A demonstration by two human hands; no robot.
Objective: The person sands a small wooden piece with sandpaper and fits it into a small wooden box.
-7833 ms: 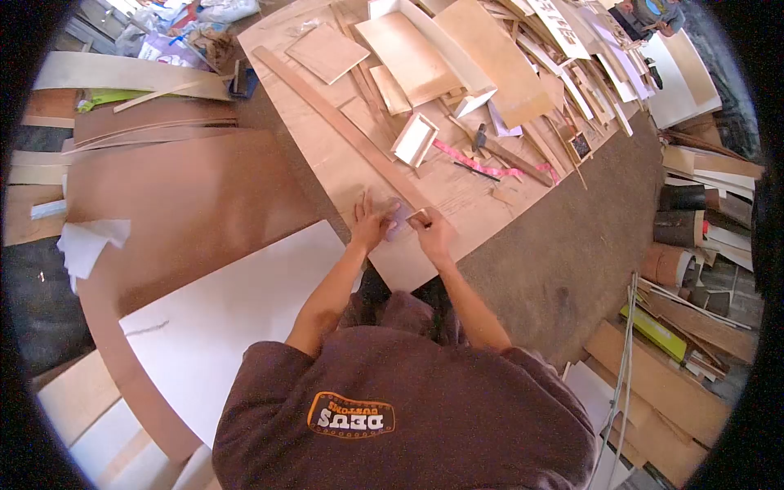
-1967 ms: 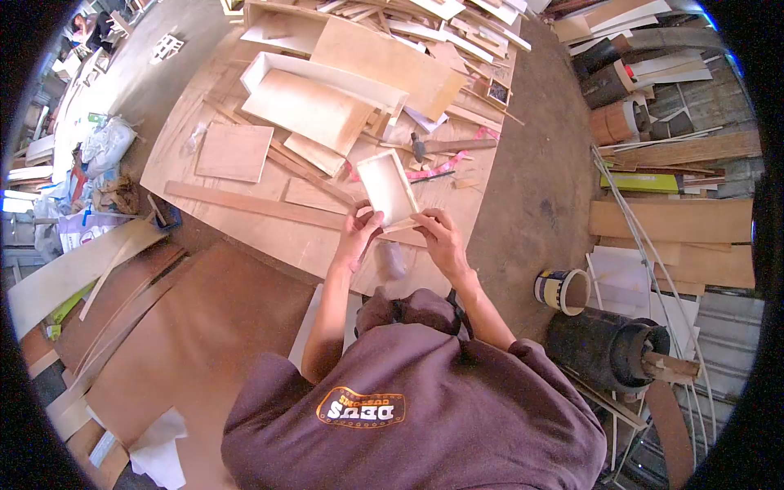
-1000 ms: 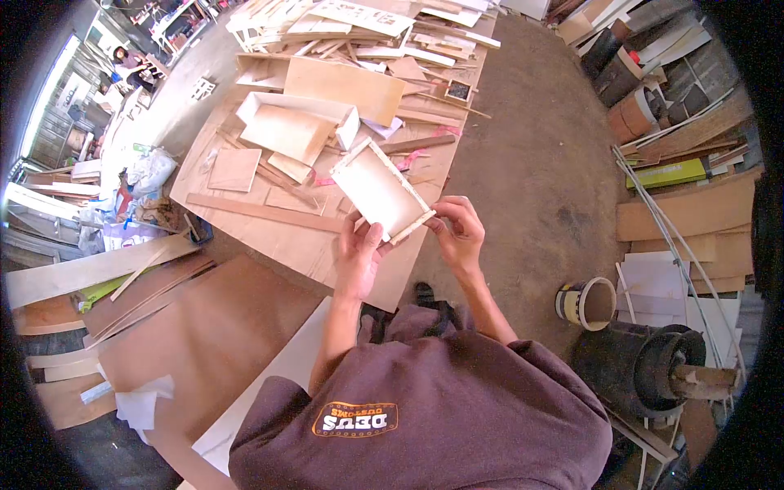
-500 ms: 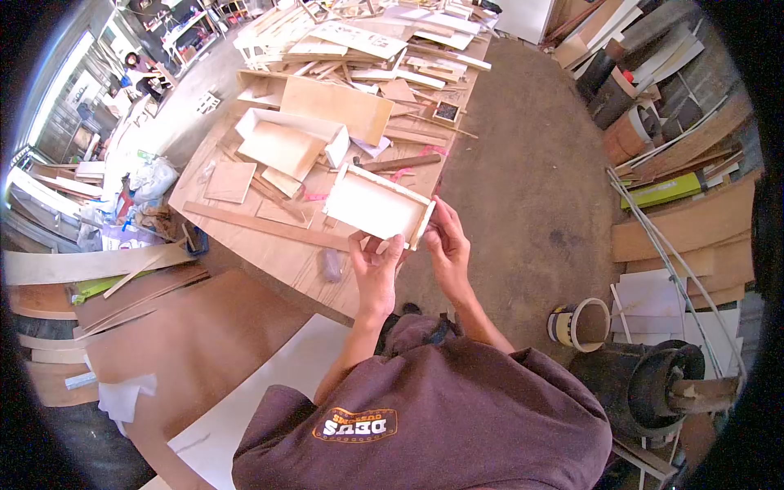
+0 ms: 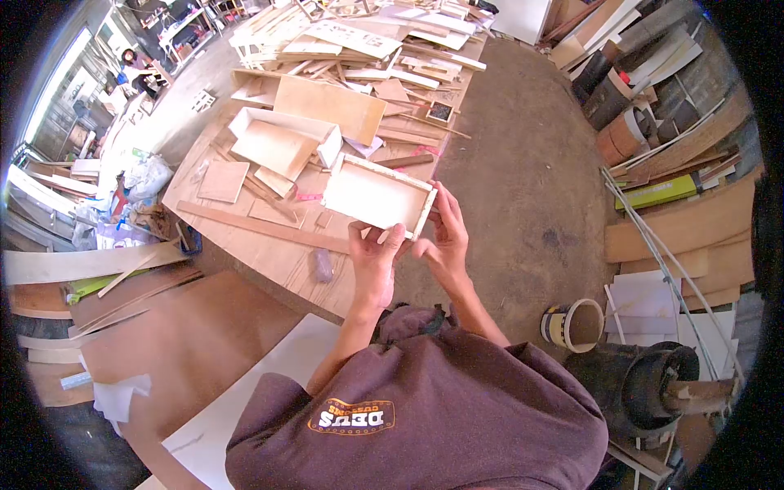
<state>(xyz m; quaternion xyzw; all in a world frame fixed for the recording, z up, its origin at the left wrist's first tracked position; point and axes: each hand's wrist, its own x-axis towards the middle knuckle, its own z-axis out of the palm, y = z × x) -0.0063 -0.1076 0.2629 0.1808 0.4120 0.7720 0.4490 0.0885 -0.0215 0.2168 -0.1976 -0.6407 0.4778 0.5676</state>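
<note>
A shallow white wooden box (image 5: pixel 380 196) with a thin raised rim is held up in front of me, its inner face turned toward me. My left hand (image 5: pixel 376 261) is closed on its near long side, thumb on top and fingers underneath. At the box's right end, my right hand (image 5: pixel 447 241) is closed around the corner, with some fingertips hidden behind the rim. Beyond the box, on the plywood table (image 5: pixel 245 237), lie a larger white open box (image 5: pixel 282 143) and a long wooden strip (image 5: pixel 261 227).
Scrap wood (image 5: pixel 359 49) is heaped at the table's far end. A bucket (image 5: pixel 573 325) and a black cylindrical drum (image 5: pixel 641 388) stand on the floor to my right. Boards lean along the right wall. A brown sheet (image 5: pixel 220 327) lies at left, and another person (image 5: pixel 139 73) is far back.
The white box has tilted slightly, showing more of its inside and rim. My right hand has shifted a little lower along the end, its thumb now bent near the corner.
</note>
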